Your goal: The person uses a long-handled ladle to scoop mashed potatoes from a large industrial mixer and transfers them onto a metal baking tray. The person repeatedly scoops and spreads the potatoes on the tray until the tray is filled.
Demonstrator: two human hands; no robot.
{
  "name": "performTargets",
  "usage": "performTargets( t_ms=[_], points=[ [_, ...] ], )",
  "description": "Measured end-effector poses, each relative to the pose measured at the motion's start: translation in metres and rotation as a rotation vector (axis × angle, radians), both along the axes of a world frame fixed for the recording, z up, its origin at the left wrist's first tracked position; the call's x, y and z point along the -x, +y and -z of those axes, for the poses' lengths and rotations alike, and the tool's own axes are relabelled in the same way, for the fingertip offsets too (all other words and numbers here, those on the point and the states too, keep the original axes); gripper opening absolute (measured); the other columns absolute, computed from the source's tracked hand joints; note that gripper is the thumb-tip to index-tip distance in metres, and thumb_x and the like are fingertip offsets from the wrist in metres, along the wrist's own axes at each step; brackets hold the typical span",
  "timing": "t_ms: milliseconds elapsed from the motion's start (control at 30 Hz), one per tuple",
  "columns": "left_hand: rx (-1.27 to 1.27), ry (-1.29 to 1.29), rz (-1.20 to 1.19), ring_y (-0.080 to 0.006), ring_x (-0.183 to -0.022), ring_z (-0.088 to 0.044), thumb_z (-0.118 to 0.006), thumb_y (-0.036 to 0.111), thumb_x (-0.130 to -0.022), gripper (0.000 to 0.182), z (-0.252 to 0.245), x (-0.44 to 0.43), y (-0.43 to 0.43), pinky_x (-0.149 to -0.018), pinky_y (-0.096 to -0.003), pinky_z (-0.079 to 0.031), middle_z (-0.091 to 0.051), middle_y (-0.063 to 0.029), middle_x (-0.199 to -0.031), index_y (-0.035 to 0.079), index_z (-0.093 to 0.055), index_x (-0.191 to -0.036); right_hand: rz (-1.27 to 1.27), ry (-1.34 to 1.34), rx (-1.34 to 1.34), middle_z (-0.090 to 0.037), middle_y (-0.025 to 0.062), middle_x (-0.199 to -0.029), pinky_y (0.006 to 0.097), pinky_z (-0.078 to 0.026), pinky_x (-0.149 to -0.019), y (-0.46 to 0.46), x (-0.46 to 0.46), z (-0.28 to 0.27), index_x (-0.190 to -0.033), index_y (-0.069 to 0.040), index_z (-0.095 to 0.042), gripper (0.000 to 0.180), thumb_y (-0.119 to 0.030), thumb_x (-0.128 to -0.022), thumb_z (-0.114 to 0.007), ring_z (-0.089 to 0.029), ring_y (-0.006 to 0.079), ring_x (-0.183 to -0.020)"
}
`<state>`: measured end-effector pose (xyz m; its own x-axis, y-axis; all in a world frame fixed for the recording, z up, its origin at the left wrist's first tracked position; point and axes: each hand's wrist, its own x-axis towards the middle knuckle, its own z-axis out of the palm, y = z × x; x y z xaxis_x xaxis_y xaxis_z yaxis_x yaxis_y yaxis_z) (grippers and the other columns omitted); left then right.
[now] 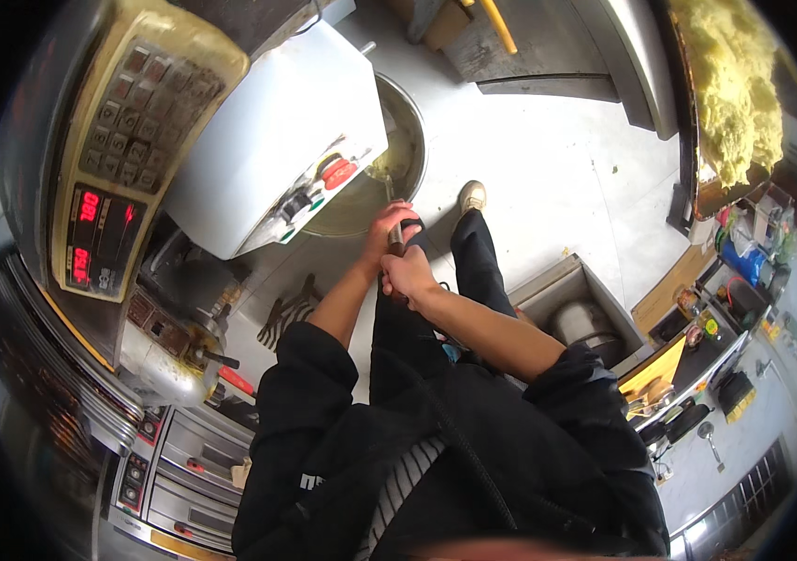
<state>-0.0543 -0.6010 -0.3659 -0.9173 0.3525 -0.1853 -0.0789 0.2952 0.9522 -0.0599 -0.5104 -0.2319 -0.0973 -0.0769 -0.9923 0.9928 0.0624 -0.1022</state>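
Both of my hands grip one long tool by its brown handle (396, 239). My left hand (385, 228) wraps it nearer the front, and my right hand (409, 272) closes around it just behind. The narrow metal end (389, 186) reaches into a large round metal bowl (418, 119); its tip is hard to make out. Yellowish residue (380, 168) shows inside the bowl. A white mixer housing (286, 119) with knobs and a red stop button (338, 172) covers much of the bowl.
A digital scale (146, 140) stands at upper left, above a deck oven (191, 484). At upper right, a tray (714, 203) carries a yellow, dough-like mass (735, 98). A grey bin (545, 280) holding a metal pot (584, 326) sits on the floor, near a cluttered counter (707, 372).
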Motion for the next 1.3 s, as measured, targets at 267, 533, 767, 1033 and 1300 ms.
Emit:
performTargets(
  t_ms=[267, 533, 767, 1033, 1300],
  points=[
    [0.474, -0.274, 0.308, -0.0343, -0.135, -0.03, -0.071, 0.002, -0.062, 0.085, -0.028, -0.01, -0.026, -0.11, -0.0382, -0.029, -0.03, -0.0199, -0.146, 0.009, -0.035, -0.139, -0.197, 0.197, -0.119, -0.057, 0.0122, -0.054, 0.0338, -0.041, -0.038, 0.001, -0.025, 0.011, -0.064, 0.004, -0.056, 0.022, -0.014, -0.076, -0.055, -0.055, 0.0196, -0.042],
    [0.319, -0.062, -0.214, -0.0279, -0.087, -0.063, -0.059, 0.009, -0.085, 0.025, -0.132, 0.004, -0.042, -0.078, -0.0339, -0.053, -0.063, -0.015, -0.102, 0.001, -0.06, -0.11, -0.821, 0.445, -0.09, -0.061, 0.0181, -0.059, 0.037, -0.047, -0.044, 0.061, 0.016, -0.04, -0.071, 0.012, -0.056, 0.025, -0.013, -0.074, -0.056, -0.061, 0.0255, -0.051],
    [-0.036, -0.333, -0.463, -0.012, -0.052, -0.059, -0.05, 0.016, -0.094, 0.023, -0.192, 0.092, -0.009, -0.046, -0.0264, -0.05, -0.066, -0.0075, -0.075, -0.003, -0.062, -0.096, -0.665, 0.238, 0.131, -0.051, 0.0061, -0.054, 0.0284, -0.032, -0.032, 0.118, 0.002, -0.17, -0.071, 0.001, -0.05, 0.019, -0.013, -0.083, -0.052, -0.048, 0.0137, -0.039],
    [-0.118, -0.499, -0.74, -0.0167, -0.046, -0.058, -0.054, 0.016, -0.09, 0.014, -0.181, 0.13, 0.003, -0.037, -0.0269, -0.044, -0.064, -0.0093, -0.068, 0.003, -0.059, -0.087, -0.583, 0.24, 0.193, -0.049, 0.0022, -0.063, 0.0253, -0.036, -0.04, 0.24, -0.042, -0.306, -0.088, -0.001, -0.046, 0.012, -0.012, -0.087, -0.052, -0.047, 0.0093, -0.048],
    [-0.021, -0.77, -0.496, -0.018, -0.056, -0.06, -0.051, 0.029, -0.094, 0.03, -0.225, 0.121, -0.029, -0.048, -0.0259, -0.049, -0.066, -0.0111, -0.08, 0.0, -0.058, -0.099, -0.283, 0.363, 0.163, -0.048, 0.0007, -0.071, 0.0239, -0.039, -0.047, 0.361, -0.098, -0.448, -0.119, 0.002, -0.045, 0.036, -0.01, -0.087, -0.057, -0.046, 0.0085, -0.055]
  ],
)
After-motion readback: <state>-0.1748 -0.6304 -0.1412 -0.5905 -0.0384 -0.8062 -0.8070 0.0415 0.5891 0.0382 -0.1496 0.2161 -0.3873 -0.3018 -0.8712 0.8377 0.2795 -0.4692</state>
